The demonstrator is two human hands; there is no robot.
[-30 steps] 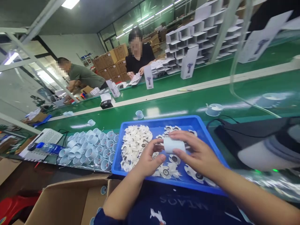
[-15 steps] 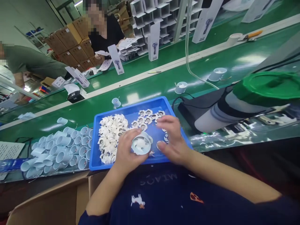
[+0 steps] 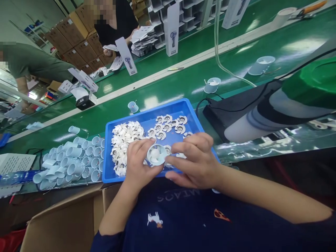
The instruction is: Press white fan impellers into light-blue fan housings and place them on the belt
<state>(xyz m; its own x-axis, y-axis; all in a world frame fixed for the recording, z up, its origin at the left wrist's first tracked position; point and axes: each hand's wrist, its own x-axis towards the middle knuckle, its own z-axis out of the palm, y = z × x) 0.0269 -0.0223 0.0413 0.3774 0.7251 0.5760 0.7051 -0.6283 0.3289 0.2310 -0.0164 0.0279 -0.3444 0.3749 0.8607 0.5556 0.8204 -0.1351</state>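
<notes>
My left hand (image 3: 139, 162) grips a light-blue cylindrical fan housing (image 3: 162, 152) by its side, with the round mouth facing up toward me. Inside it sits a white fan wheel (image 3: 154, 154). My right hand (image 3: 198, 162) is at the right of the housing, fingers apart and stretched toward its rim; a fingertip is at the edge, but I cannot tell whether it presses. Both hands are over the near side of a blue tray (image 3: 144, 117). A heap of white fan wheels (image 3: 126, 138) fills the tray's left part, and several more (image 3: 160, 127) lie spread behind my right hand.
Light-blue housings (image 3: 70, 161) are piled left of the tray; a few others stand on the green belt (image 3: 110, 115). A cardboard box (image 3: 60, 217) is at lower left. To the right is a white cylinder with a green lid (image 3: 312, 82). Two people work across the belt.
My right hand has come in from above the tray to the housing's right edge. The housing stays in my left hand, turned slightly. The view has shifted a little.
</notes>
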